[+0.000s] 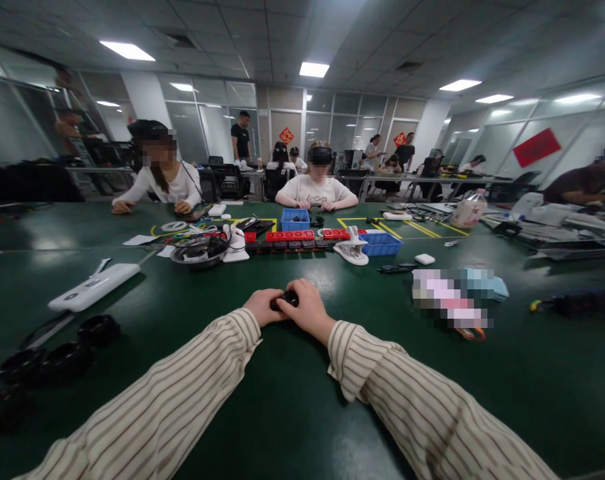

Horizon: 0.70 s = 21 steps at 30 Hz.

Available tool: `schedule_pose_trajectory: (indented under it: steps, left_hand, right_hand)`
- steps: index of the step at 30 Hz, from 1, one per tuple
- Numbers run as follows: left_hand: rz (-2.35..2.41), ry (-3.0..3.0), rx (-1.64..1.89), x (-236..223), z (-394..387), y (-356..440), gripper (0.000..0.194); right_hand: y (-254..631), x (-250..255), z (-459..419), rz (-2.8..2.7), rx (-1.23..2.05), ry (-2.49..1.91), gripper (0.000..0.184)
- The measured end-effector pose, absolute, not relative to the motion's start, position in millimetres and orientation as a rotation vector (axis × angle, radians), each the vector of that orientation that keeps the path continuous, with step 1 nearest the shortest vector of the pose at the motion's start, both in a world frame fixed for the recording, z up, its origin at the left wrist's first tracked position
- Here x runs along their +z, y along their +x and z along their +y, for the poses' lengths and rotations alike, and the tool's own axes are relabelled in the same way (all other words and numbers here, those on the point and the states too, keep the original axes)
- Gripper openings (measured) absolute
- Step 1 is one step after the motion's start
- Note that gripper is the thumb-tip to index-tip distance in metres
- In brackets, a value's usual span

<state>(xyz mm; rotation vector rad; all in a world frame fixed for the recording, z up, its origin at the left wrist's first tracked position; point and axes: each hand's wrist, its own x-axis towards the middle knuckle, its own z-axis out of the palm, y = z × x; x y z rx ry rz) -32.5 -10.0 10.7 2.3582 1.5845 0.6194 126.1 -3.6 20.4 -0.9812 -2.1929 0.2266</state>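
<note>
Both of my hands meet over the green table, closed around a small, glossy black round object [289,298]. My left hand [263,307] grips its left side, while my right hand [308,308] curls over the right and top. Fingers hide much of it, so its exact kind cannot be made out. On the table by my left forearm are several shiny black ring-shaped pieces [98,329], similar in colour to the held one.
A white power strip [95,287] lies to the left. Ahead stand a dark bowl of cables [200,257], red-topped sockets [290,237], a white clip stand [352,247] and blue bins [381,244]. At right are a pixelated pouch [447,297] and a white case [424,259]. People sit opposite.
</note>
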Motion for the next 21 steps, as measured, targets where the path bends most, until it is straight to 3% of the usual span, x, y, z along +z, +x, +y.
schedule_pose_trajectory:
  steps: [2, 6, 13, 17, 21]
  left_hand:
    - [1.545, 2.363, 0.608, 9, -4, -37, 0.022]
    - [1.472, 2.366, 0.585, 9, 2, -40, 0.021]
    - [1.517, 2.367, 0.561, 19, -7, -33, 0.051]
    - [1.629, 2.371, 0.543, 19, -10, -27, 0.055]
    - [1.670, 2.373, 0.560, 17, -11, -23, 0.037]
  right_hand:
    - [128, 24, -1, -2.277, 0.240, -0.857, 0.011]
    - [134, 31, 1, -2.387, 0.277, -0.663, 0.018]
    - [134, 27, -1, -2.246, 0.300, -0.801, 0.042]
    - [131, 22, 2, -2.203, 0.272, -0.937, 0.035]
    - [129, 23, 2, -2.215, 0.234, -0.972, 0.023]
